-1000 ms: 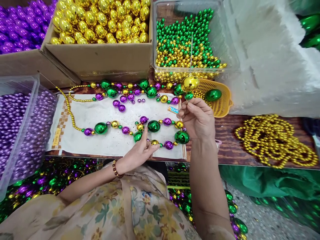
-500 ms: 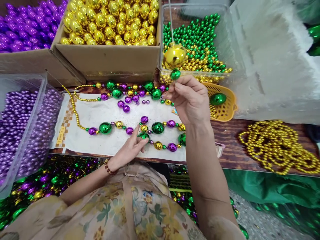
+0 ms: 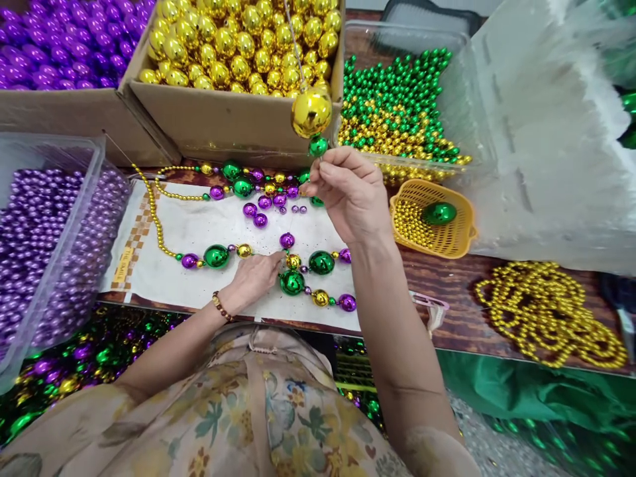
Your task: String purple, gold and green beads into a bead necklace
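Observation:
My right hand point(image 3: 350, 189) is raised over the table, thumb and fingers pinched just below a small green bead point(image 3: 318, 146). A large gold bead point(image 3: 311, 112) sits directly above the green one, and a thin string point(image 3: 294, 40) runs up from it out of view. What lies inside the pinch is too small to make out. On the white cloth point(image 3: 169, 291), my left hand point(image 3: 253, 277) is closed, its fingertips at the strand of a bead necklace point(image 3: 216, 256). A purple bead point(image 3: 287, 240) and a green bead point(image 3: 292, 282) lie beside those fingertips.
Cardboard boxes hold gold balls point(image 3: 238, 43) and purple balls point(image 3: 64, 46). Clear bins contain purple beads point(image 3: 42, 218) and green and gold beads point(image 3: 397, 93). A yellow basket point(image 3: 467, 222) and a heap of gold bead strands point(image 3: 546, 315) are on the right. Loose purple beads point(image 3: 260, 219) lie mid-cloth.
My right hand has shifted left with the gold and green beads, now before the gold-ball box. My left hand's fingers, spread earlier, have drawn together at the necklace. The view has moved slightly.

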A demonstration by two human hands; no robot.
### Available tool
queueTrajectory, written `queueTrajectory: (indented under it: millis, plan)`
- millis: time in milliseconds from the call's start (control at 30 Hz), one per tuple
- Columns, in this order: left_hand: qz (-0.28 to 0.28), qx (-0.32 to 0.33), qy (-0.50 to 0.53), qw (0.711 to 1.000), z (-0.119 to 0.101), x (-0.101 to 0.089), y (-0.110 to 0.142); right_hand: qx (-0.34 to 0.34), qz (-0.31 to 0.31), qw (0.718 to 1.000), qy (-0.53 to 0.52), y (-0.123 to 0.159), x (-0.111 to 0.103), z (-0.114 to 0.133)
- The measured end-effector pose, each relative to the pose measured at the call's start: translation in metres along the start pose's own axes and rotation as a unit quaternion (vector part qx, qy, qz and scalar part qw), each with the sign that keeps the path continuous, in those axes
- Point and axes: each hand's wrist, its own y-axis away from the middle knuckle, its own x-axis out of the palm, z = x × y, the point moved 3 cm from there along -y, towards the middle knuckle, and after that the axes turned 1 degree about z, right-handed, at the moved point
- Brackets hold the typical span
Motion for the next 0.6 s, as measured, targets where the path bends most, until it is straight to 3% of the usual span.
queueTrajectory:
  millis: [200, 400, 500, 600]
  plan:
    - [-0.071, -0.01, 0.023, 0.997, 0.004, -0.009, -0.007, 0.021, -0.004, 1.0, -0.005, 0.005, 0.001, -0.008]
    - [-0.042, -0.005, 0.026, 0.999, 0.0, -0.009, -0.017, 0.037, -0.016, 0.998, -0.053, 0.008, -0.006, -0.015]
    - [-0.093, -0.005, 0.104, 0.99, 0.007, -0.019, -0.018, 0.058, -0.04, 0.995, -0.067, 0.01, -0.013, -0.023]
    - [-0.177, 0.001, 0.261, 0.949, 0.016, -0.041, -0.023, 0.079, -0.058, 0.993, -0.066, 0.016, -0.018, -0.032]
